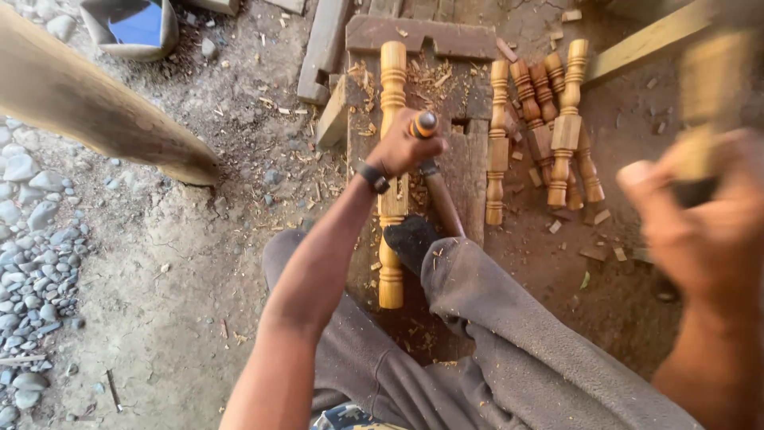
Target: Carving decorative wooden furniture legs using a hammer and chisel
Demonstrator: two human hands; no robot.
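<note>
Fingers (404, 151) of left hand (402, 150) were clenched round a chisel (434, 179), orange-and-black handle end up, shaft angled down toward the turned wooden spindle (391, 175). Spindle lay lengthwise on a rough plank block (469, 159) on the dirt floor (199, 263), pinned by a dark-socked foot (410, 241); grey trouser leg (509, 334) ran down from it. Right hand (692, 223) was raised near the camera, blurred, wrapped round a pale wooden mallet (708, 95); grip looked closed but blur hid finger detail. Step in hand, by my read: chiselling a cut into the square section of the spindle, mallet up mid-swing. Next move would call for a square hit on the handle end with the chisel edge kept on its line and the foot holding the work steady. Shavings (434, 80) littered the block. Pile of finished spindles (549, 119) lay just right of it, a pale plank (652, 40) beyond them. Thick log (95, 103) crossed upper left, grey pebbles (32, 263) along the left edge. Only container: grey tub with blue inside (135, 24), top left; no labels or signs visible.
</note>
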